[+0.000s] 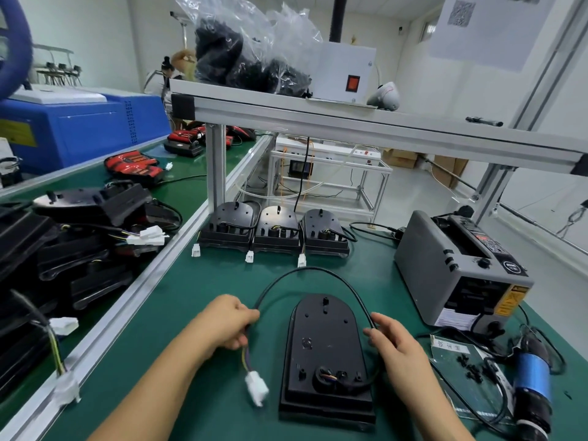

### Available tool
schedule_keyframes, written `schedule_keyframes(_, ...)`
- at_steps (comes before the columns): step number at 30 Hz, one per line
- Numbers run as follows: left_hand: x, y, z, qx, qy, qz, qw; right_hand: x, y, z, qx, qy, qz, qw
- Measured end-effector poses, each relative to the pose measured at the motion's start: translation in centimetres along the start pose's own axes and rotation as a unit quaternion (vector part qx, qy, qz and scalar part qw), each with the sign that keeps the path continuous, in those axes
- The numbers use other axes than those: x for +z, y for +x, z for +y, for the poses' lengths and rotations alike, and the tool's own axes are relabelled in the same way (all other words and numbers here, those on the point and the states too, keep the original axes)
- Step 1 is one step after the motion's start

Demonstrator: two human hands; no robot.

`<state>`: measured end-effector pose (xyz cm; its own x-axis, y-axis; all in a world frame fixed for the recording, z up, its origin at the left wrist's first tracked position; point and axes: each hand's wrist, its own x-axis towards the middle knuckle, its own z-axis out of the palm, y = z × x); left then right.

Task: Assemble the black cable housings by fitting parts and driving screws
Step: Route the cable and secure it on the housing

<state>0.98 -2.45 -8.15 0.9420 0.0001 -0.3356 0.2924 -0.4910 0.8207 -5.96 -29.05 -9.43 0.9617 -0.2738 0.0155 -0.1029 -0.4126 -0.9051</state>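
Black housing (324,351) lay flat on the green desk (197,297) between both hands. Its long axis ran away from the person, rounded end far, squared end near.

Its cable (305,269) left the port at the near end, ran up the right side and arched past the rounded top. It came down on the left and ended in a white connector (257,388) just left of the housing's near corner.

Left hand (229,326) sat left of the housing, knuckles up. Its fingers (251,316) were curled round the cable where the sheath ended and the coloured wires began.

Right hand (397,348) sat just beside the housing's right edge. Its fingers (370,334) pinched the cable lightly, the rest of the hand fairly flat, wrist low over the desk.

So the housing lay inward of each set of fingers and the loop spanned it. Likely step: dressing the cable before any screwing.

The electric screwdriver (533,377) and loose black screws (474,369) lay to the right, nearer the right hand, untouched. That hand would need to let go of the cable first.

Three housings (276,230) stood in a row at the back of the desk.
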Motion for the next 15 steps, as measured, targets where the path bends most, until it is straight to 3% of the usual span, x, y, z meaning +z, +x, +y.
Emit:
schedule_keyframes(2, 0.8, -2.1, -0.2, -0.011, -0.152, -0.057, 0.987, 0.0, -0.5, 0.3, 0.034, 0.05, -0.025, 0.998)
schedule_keyframes(6, 3.3, -4.6, -0.5, 0.001, -0.19, -0.062, 0.98, 0.2, -1.0, 0.7, 0.055, 0.071, -0.055, 0.994)
schedule_keyframes(9, 4.8, -5.3, -0.7, 0.053, -0.045, 0.01, 0.998, 0.7, -1.0, 0.6, 0.045, 0.05, -0.068, 0.995)
schedule_keyframes(12, 5.5, -6.3, -1.3, 0.13, 0.188, 0.111, 0.967, 1.3, -1.2, 0.3, 0.036, 0.039, -0.066, 0.996)
schedule_keyframes(15, 6.0, -7.2, -1.3, 0.15, 0.196, 0.096, 0.964, 2.0, -1.4, 0.0, 0.028, 0.029, -0.061, 0.997)
